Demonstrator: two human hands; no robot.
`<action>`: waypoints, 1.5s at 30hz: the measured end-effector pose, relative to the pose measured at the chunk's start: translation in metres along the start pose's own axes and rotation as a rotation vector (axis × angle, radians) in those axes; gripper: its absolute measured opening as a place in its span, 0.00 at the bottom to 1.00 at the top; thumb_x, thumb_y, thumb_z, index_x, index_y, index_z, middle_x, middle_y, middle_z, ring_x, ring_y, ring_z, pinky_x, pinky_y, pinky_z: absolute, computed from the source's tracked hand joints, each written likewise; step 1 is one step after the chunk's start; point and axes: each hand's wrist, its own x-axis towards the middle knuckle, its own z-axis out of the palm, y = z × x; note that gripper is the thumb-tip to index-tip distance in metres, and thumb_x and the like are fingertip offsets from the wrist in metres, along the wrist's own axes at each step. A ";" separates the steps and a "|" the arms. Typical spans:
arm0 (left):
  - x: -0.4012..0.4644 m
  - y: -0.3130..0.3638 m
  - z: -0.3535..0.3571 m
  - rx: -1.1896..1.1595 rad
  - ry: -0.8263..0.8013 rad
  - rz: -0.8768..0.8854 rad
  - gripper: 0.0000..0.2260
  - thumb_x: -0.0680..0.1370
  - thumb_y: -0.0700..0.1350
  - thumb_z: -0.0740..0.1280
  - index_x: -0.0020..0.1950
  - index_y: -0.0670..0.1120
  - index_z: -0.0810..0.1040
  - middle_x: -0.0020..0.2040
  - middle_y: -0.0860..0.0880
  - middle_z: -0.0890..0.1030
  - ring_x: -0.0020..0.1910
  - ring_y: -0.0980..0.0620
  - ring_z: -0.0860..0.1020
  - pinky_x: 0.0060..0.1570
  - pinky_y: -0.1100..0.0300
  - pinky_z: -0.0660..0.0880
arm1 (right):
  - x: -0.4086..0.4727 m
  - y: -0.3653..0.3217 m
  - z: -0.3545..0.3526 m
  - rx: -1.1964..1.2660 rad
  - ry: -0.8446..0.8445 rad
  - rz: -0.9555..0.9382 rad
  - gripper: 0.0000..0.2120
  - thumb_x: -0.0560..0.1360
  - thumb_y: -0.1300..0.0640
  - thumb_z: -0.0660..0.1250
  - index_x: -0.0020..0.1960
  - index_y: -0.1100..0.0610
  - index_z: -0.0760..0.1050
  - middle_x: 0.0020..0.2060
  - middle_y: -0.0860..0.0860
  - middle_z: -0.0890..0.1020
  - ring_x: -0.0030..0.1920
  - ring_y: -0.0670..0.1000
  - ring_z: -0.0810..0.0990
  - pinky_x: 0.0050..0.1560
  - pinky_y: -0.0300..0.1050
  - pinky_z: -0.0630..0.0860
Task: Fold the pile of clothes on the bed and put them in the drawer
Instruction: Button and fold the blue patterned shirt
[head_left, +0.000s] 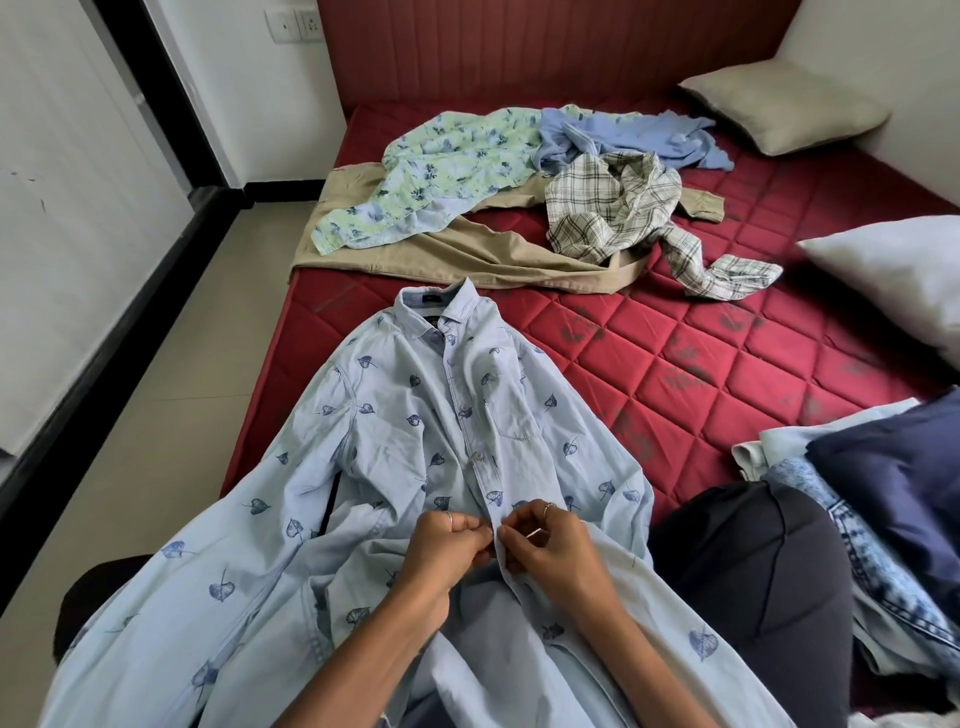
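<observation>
In the head view the pale blue leaf-print shirt (415, 441) lies front up on the red quilted mattress (675, 338), collar away from the person and hem across the lap, likely so the placket can be buttoned before folding. The left hand (447, 545) and right hand (550, 545) meet at the placket, fingers curled and pinching its edges together. The unfolded pile (519, 192) waits beyond, and no drawer shows.

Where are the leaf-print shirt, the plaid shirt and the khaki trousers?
leaf-print shirt (395, 415): head view, on its chest panel.
plaid shirt (613, 208): head view, on its crumpled body.
khaki trousers (467, 254): head view, on a leg.
</observation>
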 end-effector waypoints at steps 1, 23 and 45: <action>0.001 0.000 0.001 0.006 0.006 -0.002 0.10 0.76 0.32 0.66 0.36 0.39 0.80 0.34 0.43 0.81 0.36 0.49 0.79 0.44 0.57 0.78 | 0.000 0.000 0.000 -0.017 0.004 -0.008 0.03 0.73 0.59 0.69 0.41 0.54 0.78 0.32 0.52 0.84 0.34 0.50 0.83 0.38 0.47 0.80; -0.003 -0.005 0.005 0.463 0.136 0.175 0.20 0.75 0.54 0.69 0.38 0.36 0.77 0.34 0.41 0.81 0.32 0.49 0.76 0.37 0.53 0.75 | -0.002 0.006 0.005 -0.156 0.075 -0.143 0.04 0.74 0.61 0.66 0.41 0.56 0.77 0.30 0.47 0.81 0.31 0.44 0.77 0.33 0.32 0.70; -0.008 -0.002 0.011 -0.117 0.054 -0.015 0.14 0.79 0.36 0.64 0.33 0.43 0.76 0.26 0.49 0.77 0.23 0.56 0.73 0.27 0.65 0.74 | -0.004 -0.001 0.007 -0.050 0.060 -0.235 0.03 0.76 0.64 0.66 0.45 0.57 0.76 0.32 0.46 0.80 0.31 0.42 0.78 0.34 0.32 0.71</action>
